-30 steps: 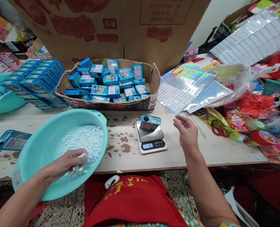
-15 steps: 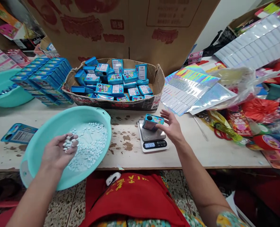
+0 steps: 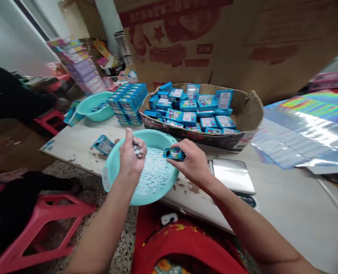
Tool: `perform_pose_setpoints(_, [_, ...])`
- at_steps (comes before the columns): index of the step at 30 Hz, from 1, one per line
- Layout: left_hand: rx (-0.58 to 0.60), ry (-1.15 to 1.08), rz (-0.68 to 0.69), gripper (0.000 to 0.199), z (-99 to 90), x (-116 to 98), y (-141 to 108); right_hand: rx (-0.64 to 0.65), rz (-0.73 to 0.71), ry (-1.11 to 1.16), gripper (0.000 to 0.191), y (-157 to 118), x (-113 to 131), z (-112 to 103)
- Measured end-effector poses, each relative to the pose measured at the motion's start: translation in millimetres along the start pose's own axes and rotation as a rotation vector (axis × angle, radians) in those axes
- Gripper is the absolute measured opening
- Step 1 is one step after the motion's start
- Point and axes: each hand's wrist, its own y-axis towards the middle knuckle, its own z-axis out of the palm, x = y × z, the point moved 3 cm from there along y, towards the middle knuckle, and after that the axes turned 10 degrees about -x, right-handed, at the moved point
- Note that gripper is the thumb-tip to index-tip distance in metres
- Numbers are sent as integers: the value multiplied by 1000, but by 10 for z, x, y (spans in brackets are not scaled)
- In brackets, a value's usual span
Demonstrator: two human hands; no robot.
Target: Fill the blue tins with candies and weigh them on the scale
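Observation:
Curled around several small pale candies [image 3: 137, 150], my left hand [image 3: 131, 158] is over the left part of a turquoise basin [image 3: 109, 167]. Loose candies [image 3: 154, 175] cover the basin's bottom. My right hand [image 3: 193, 161] grips a small blue box [image 3: 174, 153] above the basin's right side; a dark round spot shows on the box's end. Right of that hand lies a kitchen scale [image 3: 233, 177] with nothing on its metal plate. Another blue box [image 3: 103, 145] rests on the table left of the basin.
A cut-down carton [image 3: 247, 118] of blue boxes stands behind the basin. Stacked blue boxes [image 3: 129, 101] and a smaller turquoise basin [image 3: 97, 108] are back left. Shiny sheets [image 3: 308, 129] lie right. A seated person's dark-clothed leg [image 3: 34, 186] and red stool [image 3: 43, 213] are at left.
My right hand has taken hold of the blue box, lifted it off the scale and carried it left over the basin. The view has turned left. My left hand still holds candies.

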Motion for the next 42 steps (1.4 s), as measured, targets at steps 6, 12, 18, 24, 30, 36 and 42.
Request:
perform_pose_setpoints(6, [13,62,113,49,68,52,38,66,3,96,36,108,179,253])
perform_pose_setpoints(12, [-56,135,278,45,-39,93,75,89,138,163,38,18,155,563])
perform_pose_setpoints(18, [-7,148,308,44,-117,110,117,89,154,200,39,18,114,706])
perform_pose_setpoints(24, [30,135,298,43,-150,123,116,70,152,241,39,24,76,740])
perform_pose_setpoints(30, [57,121,345,30,-152,96,67,34,196,379,39,14,25,798])
perform_pose_setpoints(36, [56,107,417,30,-132,-13,-1,90,405,597,45,-17,-55,816])
perform_pose_setpoints(42, [37,674,365,28,-572,-16,348,123,529,733,49,-68,-157,700])
